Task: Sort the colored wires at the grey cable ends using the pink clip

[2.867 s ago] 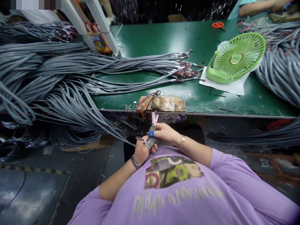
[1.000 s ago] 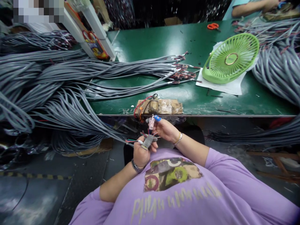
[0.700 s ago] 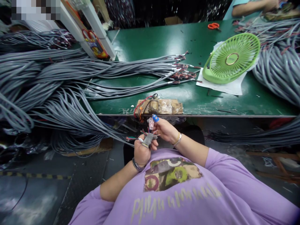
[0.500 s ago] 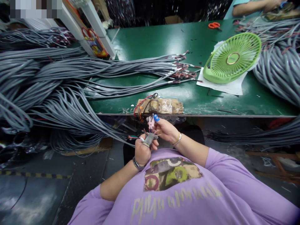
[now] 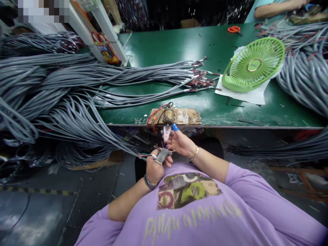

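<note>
Wires [image 5: 163, 146] are pinched in the left hand [image 5: 155, 168], fanned left, far and right; just beyond, lengthwise near to far, the clip [image 5: 167, 133] is held in the right hand [image 5: 181, 142], loosely.

The grey piece [image 5: 162, 155] looks matt, the wooden board [image 5: 181, 117] rough (the tabletop [image 5: 176, 44], glossy).

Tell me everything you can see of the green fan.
The green fan looks plastic: a round grille of thin radial slats around a gold-rimmed hub, joined to a matching base at its lower left. The grille is tilted, facing partly upward; the base rests on white paper on the green tabletop. Nobody is touching it; whether it is running cannot be told.
</note>
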Motion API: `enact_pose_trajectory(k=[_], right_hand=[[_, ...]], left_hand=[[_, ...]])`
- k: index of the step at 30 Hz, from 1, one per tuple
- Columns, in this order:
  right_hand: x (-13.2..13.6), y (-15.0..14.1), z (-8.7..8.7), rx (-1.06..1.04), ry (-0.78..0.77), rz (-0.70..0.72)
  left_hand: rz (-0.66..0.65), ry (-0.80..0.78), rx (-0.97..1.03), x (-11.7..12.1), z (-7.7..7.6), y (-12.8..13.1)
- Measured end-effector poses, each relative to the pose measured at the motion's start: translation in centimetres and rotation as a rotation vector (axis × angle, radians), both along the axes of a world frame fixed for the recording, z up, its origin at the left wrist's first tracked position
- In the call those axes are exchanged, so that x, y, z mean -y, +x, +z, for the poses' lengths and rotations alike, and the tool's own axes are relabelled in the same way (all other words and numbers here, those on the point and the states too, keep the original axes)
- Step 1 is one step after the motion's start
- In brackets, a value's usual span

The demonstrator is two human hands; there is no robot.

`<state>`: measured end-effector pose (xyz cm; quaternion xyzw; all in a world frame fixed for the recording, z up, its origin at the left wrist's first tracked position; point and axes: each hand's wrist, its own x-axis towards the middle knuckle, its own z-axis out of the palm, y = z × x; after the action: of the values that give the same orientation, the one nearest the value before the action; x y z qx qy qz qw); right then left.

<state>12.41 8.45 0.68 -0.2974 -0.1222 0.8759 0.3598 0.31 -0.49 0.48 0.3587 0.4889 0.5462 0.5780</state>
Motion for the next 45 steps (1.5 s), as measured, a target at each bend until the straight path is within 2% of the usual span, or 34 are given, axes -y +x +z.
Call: enact_pose_trajectory(k=[5,12,16,22,27,30,38,42,45], right_hand=[[-0.1,0.4,0.3,0.026,0.075,0.085],[-0.1,-0.1,-0.1,0.123,0.194,-0.005],[-0.3,-0.4,-0.5,0.079,0.184,0.002],[-0.7,-0.9,-0.2,0.033,0.088,0.043],[-0.7,-1.3,0.0,0.041,0.042,-0.058],[-0.6,-1.5,-0.2,0.011,0.032,-0.072],[-0.1,-0.2,-0.9,-0.041,0.057,0.012],[-0.5,0.4,-0.5,0.009,0.104,0.079],[-0.6,0.5,0.0,0.07,0.155,0.073]], left_hand=[[0.052,0.007,0.041,0.1,0.5,0.0],[0.118,0.073,0.052,-0.8,1.1,0.5],[0.112,0.076,0.047,-1.1,1.0,0.7],[0.096,0.075,0.021,-1.2,0.5,0.8],[0.091,0.031,-0.013,-1.1,-0.1,0.7],[0.084,0.008,-0.025,-0.9,-0.3,0.6],[0.091,-0.005,-0.038,-0.1,-0.1,0.1],[0.088,0.019,-0.03,0.2,0.1,0.1],[0.081,0.048,-0.019,0.1,0.2,0.2]])
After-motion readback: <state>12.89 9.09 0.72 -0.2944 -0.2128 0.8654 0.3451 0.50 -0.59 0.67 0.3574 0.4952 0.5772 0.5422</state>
